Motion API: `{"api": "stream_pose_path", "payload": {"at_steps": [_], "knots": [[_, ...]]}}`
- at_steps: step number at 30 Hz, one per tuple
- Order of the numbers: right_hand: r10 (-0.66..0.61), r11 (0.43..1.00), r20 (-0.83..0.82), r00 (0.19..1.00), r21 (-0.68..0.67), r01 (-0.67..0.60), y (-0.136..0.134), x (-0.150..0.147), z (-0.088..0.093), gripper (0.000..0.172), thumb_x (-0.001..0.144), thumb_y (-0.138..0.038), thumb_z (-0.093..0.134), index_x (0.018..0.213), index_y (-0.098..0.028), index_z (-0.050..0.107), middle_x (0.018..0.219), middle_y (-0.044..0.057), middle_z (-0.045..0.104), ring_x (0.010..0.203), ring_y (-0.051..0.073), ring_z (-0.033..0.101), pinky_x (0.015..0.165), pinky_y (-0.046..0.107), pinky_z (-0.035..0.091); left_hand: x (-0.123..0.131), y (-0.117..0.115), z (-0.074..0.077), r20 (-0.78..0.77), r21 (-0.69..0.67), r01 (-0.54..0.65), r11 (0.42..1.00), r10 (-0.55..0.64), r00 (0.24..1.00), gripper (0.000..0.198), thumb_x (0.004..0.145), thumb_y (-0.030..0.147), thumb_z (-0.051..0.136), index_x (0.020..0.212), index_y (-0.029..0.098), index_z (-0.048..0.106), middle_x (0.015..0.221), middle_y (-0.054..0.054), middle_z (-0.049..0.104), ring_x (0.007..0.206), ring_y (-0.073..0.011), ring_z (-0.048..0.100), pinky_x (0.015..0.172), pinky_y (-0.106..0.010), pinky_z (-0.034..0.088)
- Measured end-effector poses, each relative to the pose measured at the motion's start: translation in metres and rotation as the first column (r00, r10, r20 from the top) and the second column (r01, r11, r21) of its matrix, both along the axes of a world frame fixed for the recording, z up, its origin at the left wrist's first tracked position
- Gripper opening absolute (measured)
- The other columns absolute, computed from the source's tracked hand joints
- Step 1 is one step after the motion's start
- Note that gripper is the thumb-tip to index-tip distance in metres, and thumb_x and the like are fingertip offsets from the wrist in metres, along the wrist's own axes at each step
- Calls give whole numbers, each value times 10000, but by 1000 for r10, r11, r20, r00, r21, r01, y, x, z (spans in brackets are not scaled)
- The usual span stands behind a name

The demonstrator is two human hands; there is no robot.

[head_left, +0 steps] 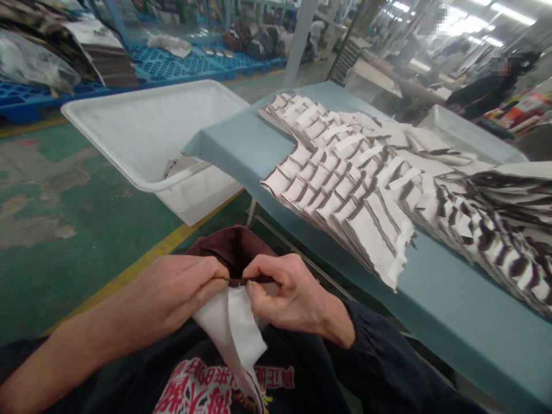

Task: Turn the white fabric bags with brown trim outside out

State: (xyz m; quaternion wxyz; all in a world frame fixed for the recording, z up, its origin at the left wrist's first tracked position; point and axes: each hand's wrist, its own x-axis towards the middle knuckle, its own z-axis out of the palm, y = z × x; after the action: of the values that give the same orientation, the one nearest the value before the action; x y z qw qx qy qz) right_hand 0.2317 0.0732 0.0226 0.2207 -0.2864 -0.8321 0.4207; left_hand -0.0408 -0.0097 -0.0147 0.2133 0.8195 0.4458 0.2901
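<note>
My left hand point(196, 284) pinches the edge of a fabric piece point(215, 316), brown on one side and off-white on the other. Close beside it, my right hand point(282, 293) grips the same edge between thumb and bent forefinger. The brown side point(237, 241) shows beyond my hands, while the off-white side hangs toward my body. A white strip point(244, 330) dangles from the pinched edge, between the two hands. Both sets of fingertips partly cover the edge, so its detail there is hidden.
On the right stands a table with a blue-grey cover point(233, 138). Overlapping stacks of off-white, dark-edged fabric pieces point(336, 184) lie on it. A white plastic bin point(159, 138) stands at left, some fabric inside. Blue pallets point(172, 63) and a person point(487, 92) are farther back.
</note>
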Motion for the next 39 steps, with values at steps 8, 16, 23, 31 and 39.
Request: {"api": "stream_pose_path", "payload": {"at_steps": [8,16,23,31,39], "knots": [[105,993,-49,993,-39,-107,4,6,12,107,996,-272,681,931,-238,760,691,-79,599,549,98,491,603,252,383,14,23,31,156,-21,116,993,-111,981,418,1329,324,605,919,264,656,789,72,705,609,-137,606,596,-300,404],[207,975,-236,949,-29,-220,6,10,8,82,1013,-192,719,955,-242,690,674,-125,525,513,73,443,577,224,374,19,29,45,171,-18,222,975,-215,961,400,1291,226,589,894,265,569,738,104,592,586,-107,541,558,-261,364],[266,963,-142,953,9,-268,13,7,21,129,1083,-343,611,1011,-270,690,853,2,728,732,186,655,716,323,505,34,26,59,246,-129,145,981,-111,963,386,1095,143,570,783,270,381,668,97,374,563,-121,366,548,-299,274],[127,766,-195,973,-604,-221,11,-16,21,772,990,-930,874,729,-303,508,653,-60,405,642,162,343,581,331,323,15,10,31,415,-319,134,938,11,910,444,1244,475,648,861,253,687,785,7,704,672,-189,641,595,-264,506],[125,675,-185,975,-704,-220,18,-19,11,863,884,-1002,971,698,-281,534,663,-54,436,613,130,345,534,311,277,16,20,37,394,-442,176,880,14,919,491,1252,518,632,849,243,692,741,24,600,652,-173,540,575,-254,459]]}}
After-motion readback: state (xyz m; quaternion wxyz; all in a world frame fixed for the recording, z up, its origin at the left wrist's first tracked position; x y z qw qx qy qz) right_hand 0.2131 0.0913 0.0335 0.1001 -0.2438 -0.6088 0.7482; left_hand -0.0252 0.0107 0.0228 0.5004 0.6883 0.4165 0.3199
